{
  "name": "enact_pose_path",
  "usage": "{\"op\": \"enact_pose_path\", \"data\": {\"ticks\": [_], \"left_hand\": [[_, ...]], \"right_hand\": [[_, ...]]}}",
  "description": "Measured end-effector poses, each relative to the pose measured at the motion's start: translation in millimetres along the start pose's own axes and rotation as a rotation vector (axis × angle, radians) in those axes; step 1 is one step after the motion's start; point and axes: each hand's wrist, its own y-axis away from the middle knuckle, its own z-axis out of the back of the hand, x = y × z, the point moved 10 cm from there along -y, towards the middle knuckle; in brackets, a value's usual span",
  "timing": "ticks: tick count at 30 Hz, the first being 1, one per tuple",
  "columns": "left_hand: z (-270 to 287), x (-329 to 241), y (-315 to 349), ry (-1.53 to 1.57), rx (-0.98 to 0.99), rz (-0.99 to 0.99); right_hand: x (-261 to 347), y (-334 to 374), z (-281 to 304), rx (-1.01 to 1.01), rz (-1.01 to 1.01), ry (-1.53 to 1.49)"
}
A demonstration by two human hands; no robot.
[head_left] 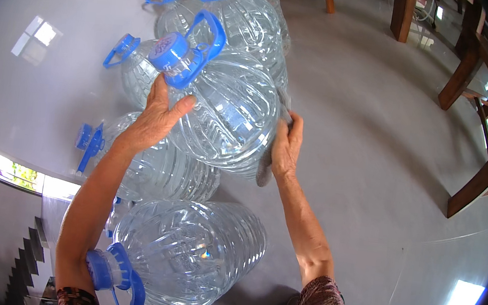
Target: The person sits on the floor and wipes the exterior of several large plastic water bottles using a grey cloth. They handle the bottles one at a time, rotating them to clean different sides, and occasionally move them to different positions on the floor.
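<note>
The large clear water bottle [233, 112] sits between my two hands, tilted with its neck toward the upper left, in front of the other bottles. My left hand [156, 115] grasps it at the shoulder, thumb spread over the ribs and fingers just below the blue cap [170, 52]; some of those fingers are hidden. My right hand [286, 148] has its fingers closed on a grey cloth [264, 173], which I hold against the base end.

Slipping worries me most. The plastic is smooth and wide, and my left grasp covers only a small patch of it, so a hard push from the cloth side could roll the bottle out from under my thumb. The blue carry handle [211, 43] stands free, with no finger through it, so it would not save a drop. The wall looks thin, too; I judge that squeezing the ribs could dent it and loosen my hold.

The neighbours add to the risk. The ribbed bottle [169, 171] just below mine and the nearest bottle [190, 255] are close enough to be knocked, and either might roll across the grey floor [365, 142]. My left forearm passes right beside the nearest one's blue cap [99, 268], so drawing the elbow back carelessly could catch it.
</note>
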Motion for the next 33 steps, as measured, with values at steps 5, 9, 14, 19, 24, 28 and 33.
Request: {"op": "enact_pose_path", "data": {"ticks": [5, 9, 14, 19, 24, 28, 33], "left_hand": [[5, 1, 2, 0.014, 0.002, -0.002], [4, -2, 3, -0.009, 0.005, -0.045], [-7, -19, -6, 0.041, -0.006, -0.074], [7, -5, -2, -0.024, -0.011, -0.056], [-14, -8, -15, 0.077, -0.037, -0.058], [8, -5, -3, -0.004, -0.039, -0.067], [5, -13, -1, 0.029, -0.011, -0.030]], "right_hand": [[155, 26, -30, 0.142, 0.716, 0.052], [103, -35, -28, 0.161, 0.399, 0.114], [-120, -67, 30, 0.015, 0.000, 0.638], [-187, 57, 24, -0.187, -0.714, 0.419], [-209, 77, 19, -0.269, -0.769, -0.203], [-85, 96, -27, 0.095, -0.597, -0.264], [115, 53, -15, 0.029, 0.401, 0.253]]}}
